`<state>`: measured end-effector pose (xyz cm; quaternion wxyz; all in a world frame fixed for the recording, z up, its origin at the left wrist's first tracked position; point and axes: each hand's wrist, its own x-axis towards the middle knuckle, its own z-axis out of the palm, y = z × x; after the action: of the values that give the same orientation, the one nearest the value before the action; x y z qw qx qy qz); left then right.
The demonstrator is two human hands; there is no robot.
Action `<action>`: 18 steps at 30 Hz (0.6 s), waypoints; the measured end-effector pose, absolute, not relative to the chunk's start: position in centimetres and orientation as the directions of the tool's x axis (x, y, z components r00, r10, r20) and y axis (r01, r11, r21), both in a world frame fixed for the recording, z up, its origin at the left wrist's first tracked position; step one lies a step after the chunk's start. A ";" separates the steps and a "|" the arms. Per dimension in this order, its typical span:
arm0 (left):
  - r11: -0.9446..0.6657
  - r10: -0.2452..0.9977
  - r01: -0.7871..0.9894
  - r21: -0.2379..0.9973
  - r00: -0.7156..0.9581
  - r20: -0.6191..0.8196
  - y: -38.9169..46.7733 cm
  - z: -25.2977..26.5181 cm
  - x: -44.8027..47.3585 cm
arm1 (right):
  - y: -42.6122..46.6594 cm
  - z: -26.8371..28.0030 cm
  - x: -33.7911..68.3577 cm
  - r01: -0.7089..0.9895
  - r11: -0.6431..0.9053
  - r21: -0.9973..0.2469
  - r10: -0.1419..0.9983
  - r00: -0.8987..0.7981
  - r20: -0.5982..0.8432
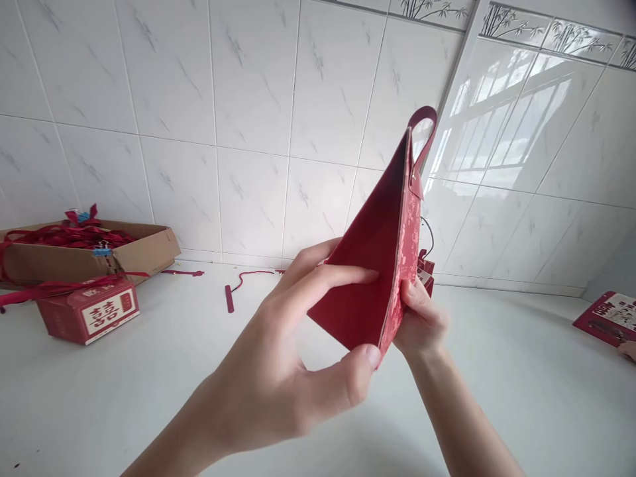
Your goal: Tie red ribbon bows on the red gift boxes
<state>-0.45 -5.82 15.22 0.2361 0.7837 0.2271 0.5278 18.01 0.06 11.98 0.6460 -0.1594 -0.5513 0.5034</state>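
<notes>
A red gift box (368,291) is held up above the table, tilted, with one triangular side facing me and a strap handle (431,132) looped at its top. My left hand (303,358) grips it from the left, the thumb on the lower edge and a finger pressed against the dark red side; some of its fingers are hidden behind the box. My right hand (422,318) holds the patterned right face, its thumb on the surface and its other fingers mostly out of sight.
A cardboard tray (144,255) of red ribbons stands at the left, behind a finished red box (89,311). A red tag on a cord (229,298) lies near the tiled wall (253,132). Another red box (426,273) is partly hidden; a printed red piece (609,321) lies far right.
</notes>
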 end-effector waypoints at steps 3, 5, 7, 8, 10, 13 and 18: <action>-0.785 0.604 0.105 0.610 0.346 0.718 -5.7 15.2 -0.4 | 0.1 12.0 18.1 -0.469 0.444 -0.763 0.827 -0.112 0.550; -0.784 0.605 0.100 0.613 0.347 0.717 -5.7 15.2 -0.4 | 0.1 12.0 18.1 -0.460 0.446 -0.768 0.830 -0.108 0.547; -0.780 0.609 0.093 0.619 0.342 0.715 -5.6 15.2 -0.4 | 0.1 12.0 18.1 -0.447 0.447 -0.774 0.832 -0.109 0.544; -0.776 0.613 0.091 0.624 0.339 0.714 -5.6 15.2 -0.4 | 0.1 12.0 18.1 -0.443 0.448 -0.776 0.832 -0.111 0.543; -0.772 0.618 0.086 0.630 0.337 0.711 -5.5 15.2 -0.4 | 0.1 12.0 18.1 -0.444 0.449 -0.776 0.830 -0.113 0.546; -0.770 0.617 0.072 0.634 0.337 0.711 -5.4 15.2 -0.4 | 0.1 11.9 18.1 -0.441 0.452 -0.775 0.831 -0.108 0.546; -0.781 0.602 0.061 0.621 0.339 0.723 -5.4 15.1 -0.5 | -0.2 12.2 18.1 -0.402 0.463 -0.790 0.834 -0.103 0.542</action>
<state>-0.47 -5.39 15.08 0.2531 0.7780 0.2128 0.5341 18.07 -0.16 12.16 0.6418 -0.1910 -0.5655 0.4815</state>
